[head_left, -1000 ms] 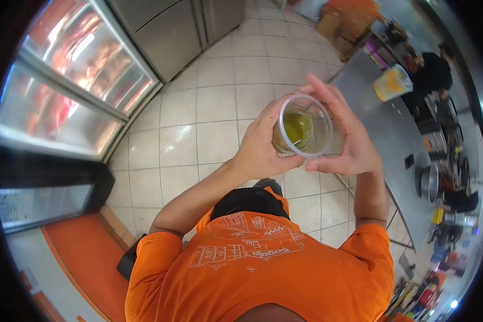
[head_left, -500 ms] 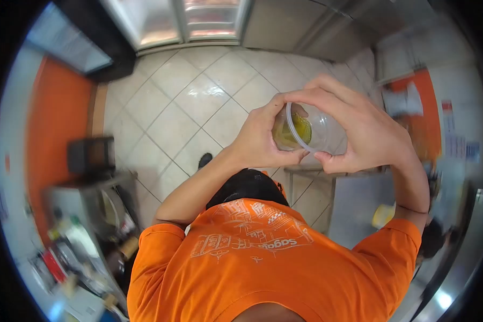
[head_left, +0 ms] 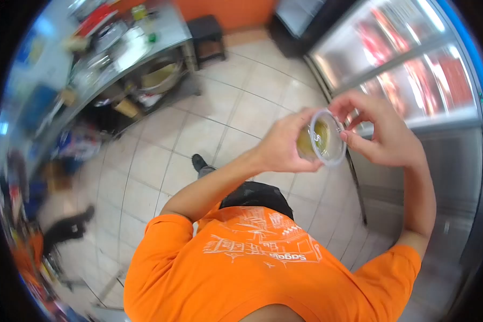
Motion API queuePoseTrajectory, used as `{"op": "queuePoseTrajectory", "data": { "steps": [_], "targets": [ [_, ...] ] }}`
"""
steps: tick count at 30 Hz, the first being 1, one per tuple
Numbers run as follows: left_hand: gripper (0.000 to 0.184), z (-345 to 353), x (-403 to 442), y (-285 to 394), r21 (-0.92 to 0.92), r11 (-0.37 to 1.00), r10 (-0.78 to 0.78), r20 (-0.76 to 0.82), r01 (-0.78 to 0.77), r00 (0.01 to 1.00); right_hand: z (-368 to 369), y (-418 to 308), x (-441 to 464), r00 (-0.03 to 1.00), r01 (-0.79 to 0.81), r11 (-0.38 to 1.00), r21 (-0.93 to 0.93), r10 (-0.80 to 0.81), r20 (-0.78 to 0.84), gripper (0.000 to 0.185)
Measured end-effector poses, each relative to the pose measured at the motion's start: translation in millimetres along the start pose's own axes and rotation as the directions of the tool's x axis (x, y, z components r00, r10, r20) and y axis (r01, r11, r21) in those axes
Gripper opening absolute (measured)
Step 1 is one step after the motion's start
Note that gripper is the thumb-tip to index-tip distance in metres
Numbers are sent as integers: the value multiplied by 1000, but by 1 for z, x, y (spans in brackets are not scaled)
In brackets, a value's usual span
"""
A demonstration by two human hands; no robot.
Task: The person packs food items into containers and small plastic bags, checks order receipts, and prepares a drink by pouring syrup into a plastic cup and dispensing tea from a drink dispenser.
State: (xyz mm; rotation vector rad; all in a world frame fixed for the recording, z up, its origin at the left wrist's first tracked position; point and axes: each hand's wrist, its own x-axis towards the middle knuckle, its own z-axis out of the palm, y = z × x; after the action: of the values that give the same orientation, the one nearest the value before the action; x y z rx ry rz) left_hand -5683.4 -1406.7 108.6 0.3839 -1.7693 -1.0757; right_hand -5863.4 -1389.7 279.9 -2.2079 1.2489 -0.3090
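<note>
My left hand is wrapped around a clear plastic cup, tilted on its side in front of me, with yellow-green contents showing inside. A round clear lid covers the cup's mouth, which faces right. At the lid's upper right edge is my right hand, its fingers bent and its thumb and fingertips pinched against the rim. The fingertips of my left hand are partly hidden behind the cup.
A lit glass-door fridge stands ahead on the right. To the left, a metal counter carries bottles and assorted items. Beyond it are a black stool and a tiled floor. A dark blurred shape lies low at the left.
My body has turned left to right, bringing the fridge to my right side. My right hand has shifted from around the cup to the lid's edge; my left hand keeps its hold.
</note>
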Motion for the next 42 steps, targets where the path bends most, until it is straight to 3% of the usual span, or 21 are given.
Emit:
{"op": "queuePoseTrajectory", "data": {
  "steps": [4,5,7,11,13,17,19,27,31,33,37,40,42],
  "targets": [
    [87,-79,-28,-23,56,993,-99,-116,106,988,36,-4,111,992,77,991,-106,-66,108,18],
    [88,-99,-39,-26,65,991,-110,-131,119,985,49,-8,138,983,142,984,-107,-127,134,18],
    [89,-136,-56,-29,104,986,-111,-174,131,978,72,-12,186,973,79,997,-13,-74,217,19],
    [90,-218,-114,-31,181,945,-230,-216,271,949,137,-49,283,921,182,983,-7,-168,351,20],
    [89,-261,-136,-41,317,896,-235,-254,310,938,169,-58,335,828,347,932,103,-356,432,22],
    [86,-337,-177,-57,261,861,-336,-354,438,873,231,-87,427,776,371,928,24,-324,541,27],
    [86,-367,-189,-66,322,834,-307,-405,448,862,251,-96,469,733,410,907,93,-388,558,29],
    [84,-497,-189,-127,266,801,-326,-557,536,764,288,-130,646,568,496,860,122,-427,703,29],
    [82,-570,-171,-148,279,776,-321,-598,566,735,301,-130,728,557,525,833,175,-491,670,28],
    [80,-605,-166,-164,330,795,-244,-594,509,766,298,-141,760,535,575,803,155,-512,672,27],
    [83,-650,-162,-186,227,829,-282,-621,512,731,315,-149,804,609,553,831,63,-455,649,23],
    [97,-663,-167,-206,96,829,-382,-622,550,683,324,-154,820,650,553,832,47,-466,600,23],
    [97,-673,-165,-215,143,817,-349,-650,559,675,324,-157,829,685,529,848,30,-448,575,25]
  ]
}}
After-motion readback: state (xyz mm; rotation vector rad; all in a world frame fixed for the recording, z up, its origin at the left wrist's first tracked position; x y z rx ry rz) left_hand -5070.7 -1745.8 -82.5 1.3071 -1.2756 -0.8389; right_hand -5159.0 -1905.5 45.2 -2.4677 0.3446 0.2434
